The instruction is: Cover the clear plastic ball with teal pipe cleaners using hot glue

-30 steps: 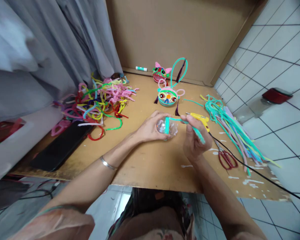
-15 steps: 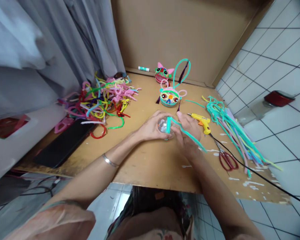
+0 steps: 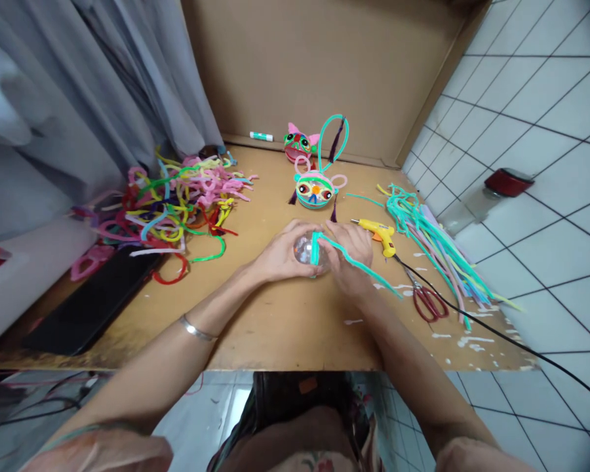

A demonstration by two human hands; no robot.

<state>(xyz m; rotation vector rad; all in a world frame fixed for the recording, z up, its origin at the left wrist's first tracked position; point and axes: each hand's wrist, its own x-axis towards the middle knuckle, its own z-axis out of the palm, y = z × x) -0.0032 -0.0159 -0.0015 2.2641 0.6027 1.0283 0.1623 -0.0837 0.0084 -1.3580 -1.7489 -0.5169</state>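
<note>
My left hand [image 3: 278,255] is wrapped round a small clear plastic ball [image 3: 305,249] just above the wooden table [image 3: 285,321]. A teal pipe cleaner [image 3: 354,262] runs round the ball and trails off to the right. My right hand [image 3: 349,252] presses on the ball's right side, fingers closed over the teal strand. A yellow glue gun [image 3: 379,231] lies on the table just right of my right hand.
A heap of coloured pipe cleaners [image 3: 177,203] lies at the left, and a bundle of teal and pastel ones [image 3: 432,242] at the right. Red scissors [image 3: 425,300] and a black cord [image 3: 496,337] lie near it. Two finished round faces [image 3: 314,190] stand behind. A black phone [image 3: 93,308] lies at the left.
My right hand has put down the glue gun, which now lies on the table, and has moved left onto the ball. The teal strand is pressed against the ball.
</note>
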